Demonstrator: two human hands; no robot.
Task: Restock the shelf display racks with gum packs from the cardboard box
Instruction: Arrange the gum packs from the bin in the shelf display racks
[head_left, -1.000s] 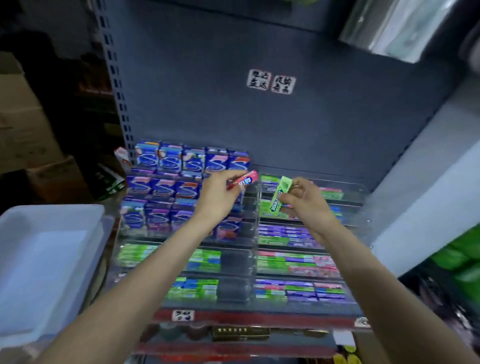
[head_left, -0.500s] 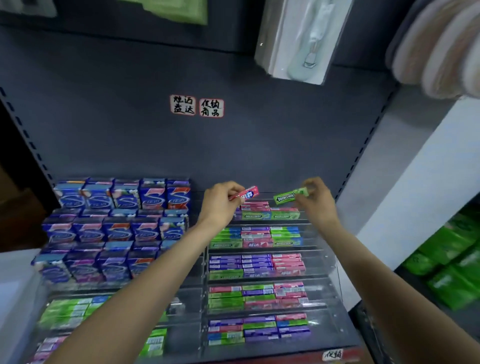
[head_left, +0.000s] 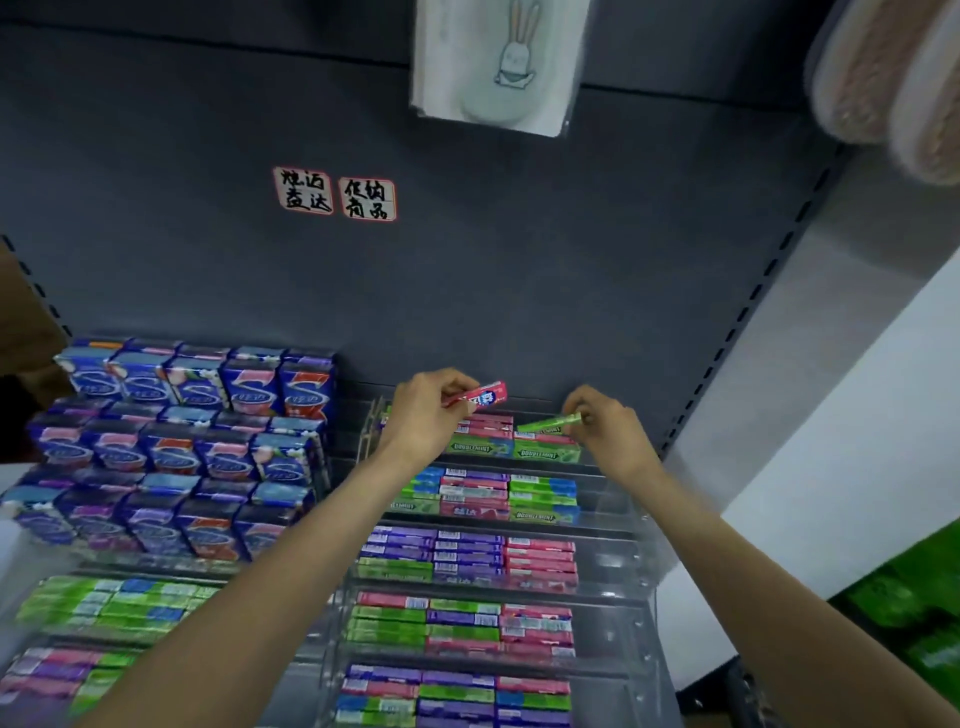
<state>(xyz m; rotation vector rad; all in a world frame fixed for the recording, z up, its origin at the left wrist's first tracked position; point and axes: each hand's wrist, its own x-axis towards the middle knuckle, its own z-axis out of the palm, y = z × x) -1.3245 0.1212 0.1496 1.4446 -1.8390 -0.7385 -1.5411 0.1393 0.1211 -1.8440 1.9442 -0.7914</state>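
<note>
Step in hand: placing two single gum packs into the top tier of the clear display rack (head_left: 618, 514) on the right. The left hand (head_left: 423, 415) pinches a pink gum pack (head_left: 480, 397) between thumb and curled fingers; the pack juts out to the right of the grip, tilted slightly upward, and sits above the pink stack in the middle column of the top tier, apart from it. The right hand (head_left: 605, 423) pinches a green gum pack (head_left: 548, 423) by its right end; the pack extends leftward from the fingertips, angled down, its far end just over or touching the green stack (head_left: 545, 452) directly below the grip; contact cannot be confirmed. Lower tiers, nearer the person than both grips, hold rows of purple, pink and green packs. To the left of the left hand stand stepped rows of blue boxed gum (head_left: 182, 441). The cardboard box is not in view. Assessment: the green pack is nearest to seated. The next move calls for lowering each pack flat, aligned lengthwise with its matching colour column, then releasing without disturbing the stacks beneath. Risk: a tilted release may leave a pack askew.
</note>
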